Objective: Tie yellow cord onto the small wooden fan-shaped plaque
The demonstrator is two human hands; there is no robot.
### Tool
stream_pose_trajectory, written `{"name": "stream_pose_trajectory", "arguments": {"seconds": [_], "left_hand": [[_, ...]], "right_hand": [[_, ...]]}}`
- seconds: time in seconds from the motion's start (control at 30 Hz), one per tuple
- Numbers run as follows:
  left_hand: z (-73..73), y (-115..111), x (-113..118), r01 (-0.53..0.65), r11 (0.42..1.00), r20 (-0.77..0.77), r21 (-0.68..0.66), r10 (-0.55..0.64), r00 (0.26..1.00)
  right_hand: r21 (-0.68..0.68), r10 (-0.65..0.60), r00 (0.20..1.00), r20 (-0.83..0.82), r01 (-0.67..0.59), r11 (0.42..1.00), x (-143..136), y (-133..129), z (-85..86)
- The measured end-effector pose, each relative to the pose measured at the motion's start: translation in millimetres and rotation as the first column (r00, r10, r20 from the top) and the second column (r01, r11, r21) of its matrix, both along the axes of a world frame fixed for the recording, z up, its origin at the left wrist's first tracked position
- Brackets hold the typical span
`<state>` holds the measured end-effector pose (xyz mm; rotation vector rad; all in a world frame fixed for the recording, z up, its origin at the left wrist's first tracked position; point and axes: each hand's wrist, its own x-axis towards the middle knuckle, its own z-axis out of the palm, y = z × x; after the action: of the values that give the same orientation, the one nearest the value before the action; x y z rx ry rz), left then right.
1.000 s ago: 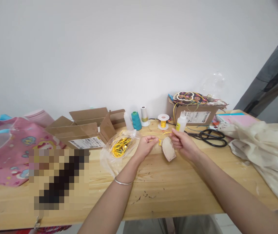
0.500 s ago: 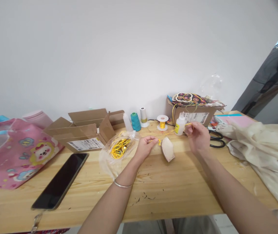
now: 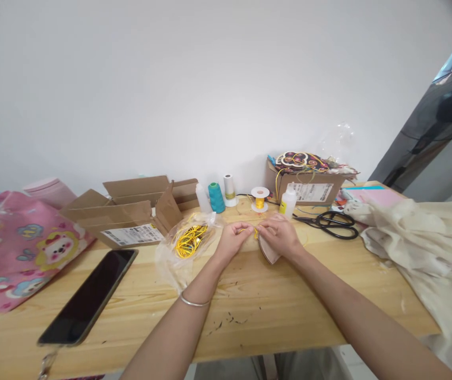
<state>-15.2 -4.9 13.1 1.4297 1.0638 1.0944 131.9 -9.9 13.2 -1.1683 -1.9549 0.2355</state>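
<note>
In the head view, a wooden table (image 3: pixel 250 327) stands against a plain pale wall (image 3: pixel 210 95). On its left part lie a pink bag (image 3: pixel 24 253) and a dark phone (image 3: pixel 89 295), with an open cardboard box (image 3: pixel 126 216) behind the phone. A teal thread cone (image 3: pixel 217 198) and a spool of yellow cord (image 3: pixel 260 200) stand near the wall. Black scissors (image 3: pixel 335 224) lie beside a cream cloth (image 3: pixel 400 237) on the right.

The left hand (image 3: pixel 232 241) has its fingers closed, pinching a yellow cord (image 3: pixel 255 233). The right hand (image 3: pixel 279 237) is very near to it, fingers also closed, at the same cord. The small beige piece (image 3: pixel 267 250) is partly hidden under the right hand; I cannot tell whether this hand grips it.
</note>
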Motion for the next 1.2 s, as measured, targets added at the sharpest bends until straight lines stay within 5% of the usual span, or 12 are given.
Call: {"name": "stream_pose_trajectory", "arguments": {"seconds": [0.37,0.53,0.77,0.97,1.2], "left_hand": [[-1.6,0,2,0.022,0.997,-0.151,0.071,-0.011,0.988],[-1.0,-2,4,0.034,0.999,-0.182,0.039,-0.027,0.983],[-0.9,-1,5,0.034,0.999,-0.13,-0.005,-0.034,0.991],[-2.1,0,3,0.04,0.999,-0.136,-0.028,-0.043,0.99],[-6.0,3,0,-0.049,0.998,-0.147,0.041,0.055,0.988]], "right_hand": [[-0.286,-0.104,0.967,-0.231,0.034,0.958,4,3,-8.4],[-0.512,-0.12,0.866,-0.485,-0.171,0.842,4,4,-4.9],[-0.511,-0.143,0.83,-0.539,-0.187,0.839,-1,1,-1.0],[-0.527,-0.227,0.84,-0.492,-0.08,0.846,-6,-1,2.6],[-0.525,-0.082,0.725,-0.684,-0.412,0.745,-2,-4,7.0]]}}
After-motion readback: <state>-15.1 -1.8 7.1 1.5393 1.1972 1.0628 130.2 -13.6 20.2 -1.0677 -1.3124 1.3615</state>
